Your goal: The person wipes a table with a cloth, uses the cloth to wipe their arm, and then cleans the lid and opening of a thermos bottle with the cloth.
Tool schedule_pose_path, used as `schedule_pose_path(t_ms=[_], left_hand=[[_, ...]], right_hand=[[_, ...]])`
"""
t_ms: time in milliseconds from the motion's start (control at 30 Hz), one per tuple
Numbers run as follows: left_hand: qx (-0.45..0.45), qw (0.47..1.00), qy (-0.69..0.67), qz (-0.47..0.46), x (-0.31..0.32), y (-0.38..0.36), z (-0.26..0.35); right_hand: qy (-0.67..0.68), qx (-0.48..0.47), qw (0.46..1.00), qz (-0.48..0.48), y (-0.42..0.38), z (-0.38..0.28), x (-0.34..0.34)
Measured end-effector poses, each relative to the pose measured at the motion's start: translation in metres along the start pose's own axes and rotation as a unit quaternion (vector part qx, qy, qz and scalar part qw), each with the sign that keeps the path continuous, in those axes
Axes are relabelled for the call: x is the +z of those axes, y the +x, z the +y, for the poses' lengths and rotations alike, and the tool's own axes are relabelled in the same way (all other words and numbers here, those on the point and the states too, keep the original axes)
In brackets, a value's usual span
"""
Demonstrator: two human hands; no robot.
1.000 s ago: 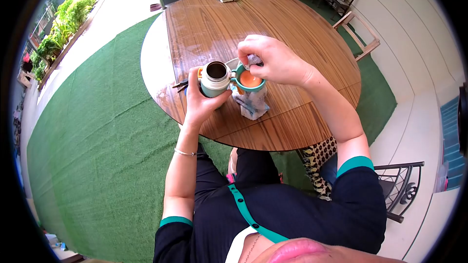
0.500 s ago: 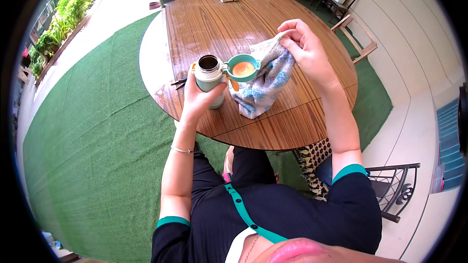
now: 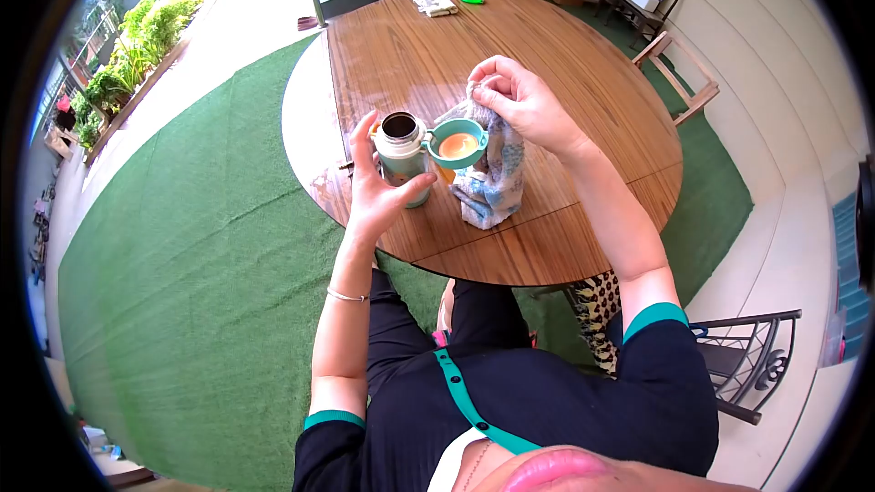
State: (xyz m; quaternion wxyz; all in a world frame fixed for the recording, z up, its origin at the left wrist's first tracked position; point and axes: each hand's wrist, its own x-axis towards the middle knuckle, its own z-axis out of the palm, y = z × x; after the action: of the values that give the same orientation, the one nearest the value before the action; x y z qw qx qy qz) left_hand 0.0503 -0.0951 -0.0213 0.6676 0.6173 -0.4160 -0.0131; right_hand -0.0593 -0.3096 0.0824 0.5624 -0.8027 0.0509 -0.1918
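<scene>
Flask (image 3: 402, 164) upright over table (image 3: 565, 228), open lid (image 3: 458, 148) at its right. Left grip (image 3: 375, 199): loose C round flask, contact unclear. Right grip (image 3: 527, 104) pinches cloth (image 3: 492, 189) right of flask. Steady flask whenever cloth moves.

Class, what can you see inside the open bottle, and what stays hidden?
Inside the bottle, only a dark hollow shows through its open mouth. The bottom is hidden by the bottle's own wall and shadow, so any contents cannot be told.

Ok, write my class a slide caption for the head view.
Left hand around an open insulated flask with its lid open, right hand pinching a patterned towel, at a wooden table.
</scene>
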Motion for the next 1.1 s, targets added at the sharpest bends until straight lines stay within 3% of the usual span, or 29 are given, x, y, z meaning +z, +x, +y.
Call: schedule_pose_path(t_ms=[100, 233, 333, 367, 433, 500, 667, 800, 967, 1100], left_hand=[[0.02, 0.999, 0.036, 0.031, 0.011, -0.004, 0.003], [0.003, 0.997, -0.001, 0.071, 0.012, 0.002, 0.002], [-0.049, 0.99, -0.133, -0.025, -0.007, 0.013, 0.001], [-0.049, 0.99, -0.133, -0.024, -0.016, 0.017, -0.003], [-0.101, 0.966, -0.209, -0.118, -0.032, 0.025, -0.006], [-0.099, 0.964, -0.206, -0.137, -0.039, 0.032, -0.007], [-0.054, 0.975, -0.176, -0.125, -0.044, 0.026, 0.004], [-0.061, 0.98, -0.151, -0.115, -0.047, 0.015, -0.002], [-0.09, 0.959, -0.242, -0.12, -0.039, 0.023, 0.001], [-0.117, 0.959, -0.219, -0.138, -0.04, 0.028, -0.01]], right_hand=[[-0.002, -0.018, 1.0, 0.013, 0.01, 0.006, 0.006], [-0.003, -0.018, 0.998, -0.067, 0.016, 0.002, 0.009], [-0.003, -0.014, 0.994, -0.106, 0.019, 0.004, 0.007], [-0.016, -0.015, 0.991, -0.133, 0.018, 0.007, 0.006], [-0.023, -0.005, 0.988, -0.15, 0.011, 0.002, 0.011], [0.031, -0.008, 0.983, -0.178, 0.0, -0.003, 0.022], [0.05, -0.009, 0.98, -0.191, -0.007, 0.001, 0.039], [0.034, -0.009, 0.979, -0.203, -0.012, -0.002, 0.048], [0.114, -0.003, 0.977, -0.177, -0.017, 0.003, 0.071], [0.138, -0.014, 0.973, -0.186, -0.018, 0.006, 0.077]])
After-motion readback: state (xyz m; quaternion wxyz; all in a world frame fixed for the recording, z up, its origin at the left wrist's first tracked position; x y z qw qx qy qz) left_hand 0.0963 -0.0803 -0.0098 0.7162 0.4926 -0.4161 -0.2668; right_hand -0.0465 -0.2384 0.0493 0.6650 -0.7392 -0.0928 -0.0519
